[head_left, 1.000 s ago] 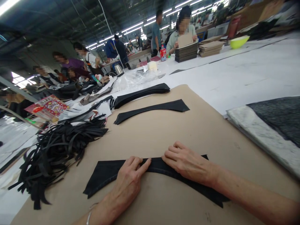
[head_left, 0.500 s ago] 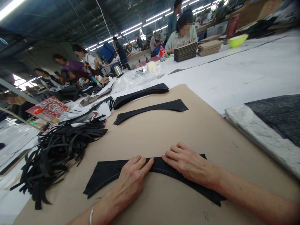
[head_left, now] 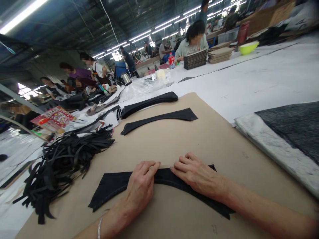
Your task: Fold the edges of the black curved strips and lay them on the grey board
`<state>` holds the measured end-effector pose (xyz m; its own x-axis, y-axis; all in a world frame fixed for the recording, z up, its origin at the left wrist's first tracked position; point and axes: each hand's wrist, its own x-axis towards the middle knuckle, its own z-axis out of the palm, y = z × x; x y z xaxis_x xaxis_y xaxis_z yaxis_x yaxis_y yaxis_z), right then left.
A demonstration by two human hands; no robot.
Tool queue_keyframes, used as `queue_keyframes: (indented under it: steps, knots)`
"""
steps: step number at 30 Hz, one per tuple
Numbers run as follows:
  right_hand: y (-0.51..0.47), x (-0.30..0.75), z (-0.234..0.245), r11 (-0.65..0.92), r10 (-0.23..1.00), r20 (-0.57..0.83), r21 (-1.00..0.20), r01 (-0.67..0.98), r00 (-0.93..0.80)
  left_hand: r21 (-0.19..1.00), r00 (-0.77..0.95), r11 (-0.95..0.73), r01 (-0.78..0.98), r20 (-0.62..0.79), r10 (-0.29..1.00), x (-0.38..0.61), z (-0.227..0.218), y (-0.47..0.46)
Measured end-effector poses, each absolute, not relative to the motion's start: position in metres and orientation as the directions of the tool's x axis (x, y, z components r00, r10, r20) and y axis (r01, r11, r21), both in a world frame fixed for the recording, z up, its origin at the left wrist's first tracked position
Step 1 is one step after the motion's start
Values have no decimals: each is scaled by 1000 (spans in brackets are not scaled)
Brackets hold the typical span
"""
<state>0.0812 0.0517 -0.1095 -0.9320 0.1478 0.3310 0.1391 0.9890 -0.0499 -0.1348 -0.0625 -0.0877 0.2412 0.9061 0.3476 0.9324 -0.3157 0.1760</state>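
Observation:
A curved black piece (head_left: 111, 186), looking like fabric or thin leather with flared ends and a stitched or creased lower edge, lies across brown paper (head_left: 149, 146). My left hand (head_left: 141, 182) is on its middle-left, fingers bent together at the far edge. To the right, my right hand (head_left: 198, 174) presses the same edge with curled fingers, thumb tip pointing toward the left hand. A short stretch of the piece shows between them; the fingertips are partly hidden. Farther back lie a similar single black piece (head_left: 160, 118) and a stack of such black pieces (head_left: 149, 104).
A heap of black strips (head_left: 67, 162) is at left. A dark grey sheet (head_left: 291, 122) tops a pale slab (head_left: 264, 136) at right. Beyond are dark boards (head_left: 195, 59), a red bottle (head_left: 171, 61), a yellow-green bowl (head_left: 249, 48) and several people at work.
My left fingers have shifted slightly along the far edge, the forefinger now pointing a little higher. The right hand stays nearly in place. The camera view has tilted slightly.

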Motion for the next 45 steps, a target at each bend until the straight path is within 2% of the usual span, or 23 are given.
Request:
queue_keyframes:
  steps: [6, 10, 15, 26, 30, 34, 45]
  knots:
    - [51, 80, -105, 985, 173, 322, -48, 166, -931, 132, 343, -398, 908, 313, 886, -105, -103, -55]
    - [53, 87, -104, 988, 154, 326, -45, 147, -933, 139, 335, -384, 913, 285, 898, -107, -105, -55]
    - [60, 106, -110, 978, 206, 371, -64, 197, -905, 164, 318, -358, 919, 228, 920, -105, -102, -53]
    - [62, 135, -118, 965, 262, 377, -110, 239, -888, 47, 319, -328, 943, 139, 937, -96, -96, -51]
    - [59, 139, -118, 957, 288, 389, -146, 250, -875, 92, 341, -363, 927, 195, 920, -91, -97, -47]
    - [58, 146, -117, 945, 325, 382, -165, 283, -865, 111, 377, -393, 913, 141, 915, -90, -98, -42]
    - [56, 171, -109, 921, 389, 365, -167, 351, -846, -98, 407, -400, 911, 73, 911, -75, -94, -34]
